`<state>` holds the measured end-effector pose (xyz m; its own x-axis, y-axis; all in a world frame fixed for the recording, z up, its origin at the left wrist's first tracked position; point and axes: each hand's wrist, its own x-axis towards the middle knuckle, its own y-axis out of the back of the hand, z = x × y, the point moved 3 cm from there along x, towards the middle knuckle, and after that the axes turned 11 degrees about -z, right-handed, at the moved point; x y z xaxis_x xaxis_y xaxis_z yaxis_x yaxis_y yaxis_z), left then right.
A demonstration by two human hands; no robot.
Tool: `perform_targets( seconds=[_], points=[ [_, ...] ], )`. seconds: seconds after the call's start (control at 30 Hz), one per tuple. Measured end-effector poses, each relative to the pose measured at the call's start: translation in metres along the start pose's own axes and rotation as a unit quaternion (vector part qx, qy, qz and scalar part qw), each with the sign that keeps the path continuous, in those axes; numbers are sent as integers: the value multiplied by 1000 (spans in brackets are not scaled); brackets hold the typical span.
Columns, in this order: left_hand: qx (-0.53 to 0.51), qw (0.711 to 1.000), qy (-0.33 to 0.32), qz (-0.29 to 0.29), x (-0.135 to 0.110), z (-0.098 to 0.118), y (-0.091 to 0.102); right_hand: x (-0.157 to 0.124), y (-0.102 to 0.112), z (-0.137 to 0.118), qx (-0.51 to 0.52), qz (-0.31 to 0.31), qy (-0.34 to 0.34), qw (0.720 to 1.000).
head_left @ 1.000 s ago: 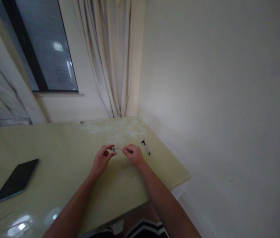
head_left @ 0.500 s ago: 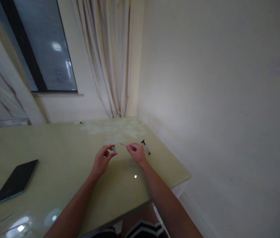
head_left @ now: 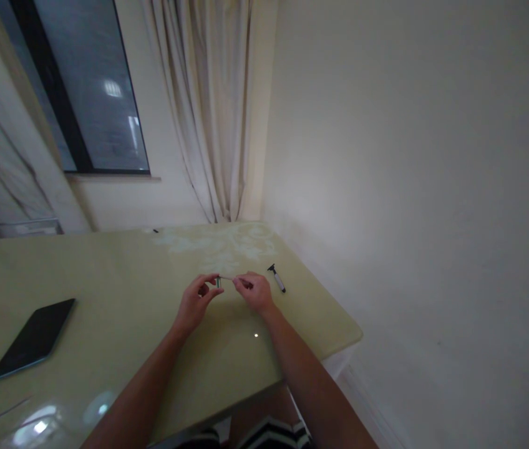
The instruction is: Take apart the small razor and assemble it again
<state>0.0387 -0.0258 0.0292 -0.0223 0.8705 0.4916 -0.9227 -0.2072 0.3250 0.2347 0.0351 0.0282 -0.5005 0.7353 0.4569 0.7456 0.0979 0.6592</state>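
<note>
My left hand (head_left: 196, 302) pinches a small dark piece (head_left: 218, 282) between thumb and fingertips, just above the pale green table (head_left: 119, 293). My right hand (head_left: 256, 290) is closed on a thin pale stick (head_left: 228, 279) whose tip touches or nearly touches that small piece. Both hands hover near the table's far right part. A razor handle (head_left: 277, 279) with a dark head lies on the table just right of my right hand.
A dark phone or tablet (head_left: 33, 338) lies flat at the table's left. A window (head_left: 91, 93) and pale curtains (head_left: 213, 106) stand behind the table. A bare wall runs along the right, and the table's right corner (head_left: 355, 333) is close to it.
My right hand had drawn the thin stick away from the small piece half a second ago. Now its tip is back against the piece in my left hand.
</note>
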Motion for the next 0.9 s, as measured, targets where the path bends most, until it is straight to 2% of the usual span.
perform_targets(
  seconds=[0.07, 0.17, 0.33, 0.47, 0.6, 0.77, 0.9],
  points=[
    [-1, 1000, 0, 0, 0, 0, 0, 0, -1, -2, -6, -7, 9, 1000],
    [-1, 1000, 1, -5, -1, 0, 1, 0, -4, -6, 4, -51, 41, 998],
    [1, 1000, 1, 1, 0, -2, 3, 0, -2, -9, -16, -18, 0, 1000],
    [5, 1000, 2, 10, 0, -3, 3, 0, -4, -12, -3, -54, 28, 998],
    [7, 1000, -2, 17, 0, -3, 3, 0, -3, -10, -17, -11, -2, 1000],
    [19, 1000, 5, 16, 0, -1, 7, 0, -6, -13, -13, -59, 25, 998],
    [22, 999, 2, 26, -1, 0, 8, 1, -1, -9, -26, -10, -30, 999]
  ],
)
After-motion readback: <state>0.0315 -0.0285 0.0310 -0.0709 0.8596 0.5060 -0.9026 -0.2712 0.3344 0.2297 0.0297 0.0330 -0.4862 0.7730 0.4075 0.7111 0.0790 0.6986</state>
